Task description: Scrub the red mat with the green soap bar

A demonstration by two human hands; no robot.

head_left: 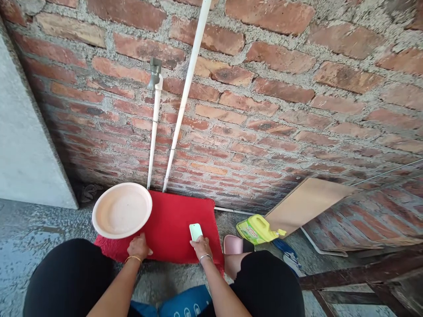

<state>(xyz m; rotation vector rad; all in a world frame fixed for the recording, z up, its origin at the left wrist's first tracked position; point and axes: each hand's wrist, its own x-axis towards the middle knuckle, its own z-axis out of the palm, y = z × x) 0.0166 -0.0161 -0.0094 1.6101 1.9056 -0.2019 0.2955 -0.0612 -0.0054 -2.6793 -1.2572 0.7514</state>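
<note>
A red mat [175, 224] with a fuzzy edge lies spread before me, between my knees and the brick wall. My left hand [139, 246], with a yellow bangle at the wrist, is closed on the mat's near left part, just below the basin. In my right hand [201, 246], on the mat's right side, is a flat pale green block [195, 231] with rounded corners and a small dark spot at its far end. Its underside is hidden. A pale pink basin [122, 210] overlaps the mat's far left corner.
A yellow-green jug [255, 229] lies right of the mat, near a pink slipper [233, 244]. Behind it leans a brown board [310, 202]. White pipes [185, 97] with a grey tap [155, 72] run up the wall. A dark wooden frame [350, 268] stands at right.
</note>
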